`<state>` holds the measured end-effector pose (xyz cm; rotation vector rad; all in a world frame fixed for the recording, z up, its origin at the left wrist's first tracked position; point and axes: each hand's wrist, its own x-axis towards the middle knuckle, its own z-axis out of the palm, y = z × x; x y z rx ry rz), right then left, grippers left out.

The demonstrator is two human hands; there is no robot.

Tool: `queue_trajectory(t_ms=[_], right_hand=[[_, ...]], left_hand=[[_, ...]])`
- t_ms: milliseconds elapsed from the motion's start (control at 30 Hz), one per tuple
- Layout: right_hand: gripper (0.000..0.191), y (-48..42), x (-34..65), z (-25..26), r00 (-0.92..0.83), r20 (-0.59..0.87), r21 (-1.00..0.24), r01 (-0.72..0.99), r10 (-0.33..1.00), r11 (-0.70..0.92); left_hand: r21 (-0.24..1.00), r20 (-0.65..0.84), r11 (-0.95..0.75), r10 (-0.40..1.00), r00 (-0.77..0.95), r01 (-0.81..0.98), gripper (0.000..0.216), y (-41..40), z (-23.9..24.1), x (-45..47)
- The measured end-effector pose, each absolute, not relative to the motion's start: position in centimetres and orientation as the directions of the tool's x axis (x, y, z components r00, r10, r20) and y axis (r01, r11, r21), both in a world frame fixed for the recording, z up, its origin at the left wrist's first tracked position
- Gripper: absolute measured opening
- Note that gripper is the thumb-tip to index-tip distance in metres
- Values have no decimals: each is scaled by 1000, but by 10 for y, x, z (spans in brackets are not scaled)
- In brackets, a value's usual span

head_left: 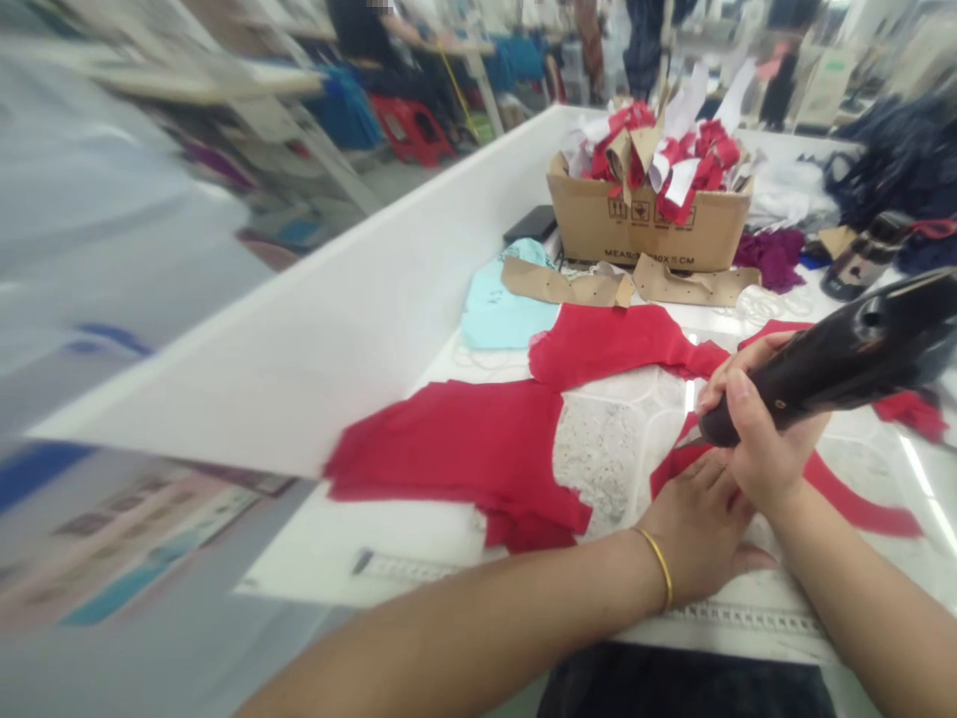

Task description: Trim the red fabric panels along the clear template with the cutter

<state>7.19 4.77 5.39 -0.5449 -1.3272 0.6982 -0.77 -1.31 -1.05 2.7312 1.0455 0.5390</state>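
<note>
My right hand [755, 439] is closed around the handle of a black electric cutter [844, 359], whose tip points down at a strip of red fabric [859, 504]. My left hand [699, 529], with a gold bangle on the wrist, lies flat on the table right beside the cutter's tip, pressing the red strip down. A large piece of red fabric [464, 449] lies to the left, and another red piece [605, 344] lies behind it. The cutter's blade is hidden behind my hands.
A cardboard box [643, 224] full of red and white scraps stands at the back. Brown paper patterns [568, 286], a light blue cloth [497, 309], purple cloth [770, 254], dark garments [897, 160] and a ruler [419, 568] lie around. The white table wall [336, 309] rises on the left.
</note>
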Motion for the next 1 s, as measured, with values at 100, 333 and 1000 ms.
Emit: queue_trajectory(t_ms=[100, 333, 1000], right_hand=[[13, 43, 70, 54, 65, 669, -721, -185, 740, 668], [14, 42, 68, 53, 65, 676, -717, -172, 734, 676], [42, 95, 111, 42, 385, 639, -715, -24, 666, 699]], left_hand=[[289, 255, -725, 688, 680, 625, 75, -13, -7, -7], [317, 222, -721, 688, 691, 616, 71, -13, -4, -8], [124, 436, -763, 616, 656, 634, 70, -7, -14, -27]])
